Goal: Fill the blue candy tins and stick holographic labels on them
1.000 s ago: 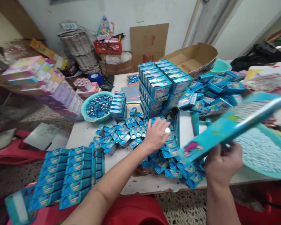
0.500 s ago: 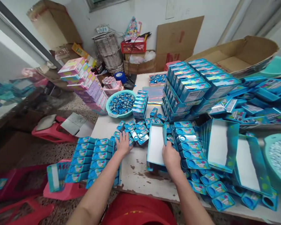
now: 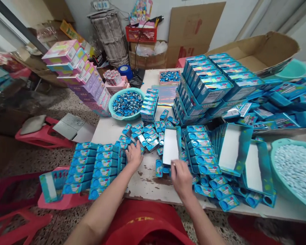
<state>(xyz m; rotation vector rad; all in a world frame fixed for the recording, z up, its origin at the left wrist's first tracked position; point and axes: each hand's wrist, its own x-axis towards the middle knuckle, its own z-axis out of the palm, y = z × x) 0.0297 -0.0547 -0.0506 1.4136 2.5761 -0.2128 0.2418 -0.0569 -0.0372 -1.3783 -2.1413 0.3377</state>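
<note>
My right hand (image 3: 181, 178) is closed, its fingertips pinched at the near end of a blue cardboard tray (image 3: 171, 146) with a white inside. Small blue printed packs (image 3: 158, 168) with round recesses show beneath and beside this tray. Over to the left, my left hand (image 3: 134, 156) reaches palm down, fingers apart and slightly bent, at the edge of a loose group of the same small packs (image 3: 153, 136). Its fingertips are close to one pack; whether they touch it is unclear. Beside that hand stand rows of upright blue packs (image 3: 105, 163).
A turquoise bowl (image 3: 113, 112) holds blue-and-silver round pieces. Filled trays are stacked (image 3: 191, 107) behind to the right. Nested trays (image 3: 236, 148) and a bowl of pale sweets (image 3: 272, 160) lie right. A red stool (image 3: 148, 221) is at the table's near edge.
My right hand has slid from the tray's right wall to its near end. The tray sits farther back, baring small packs in front. My left hand's fingers are more bent. The view has shifted.
</note>
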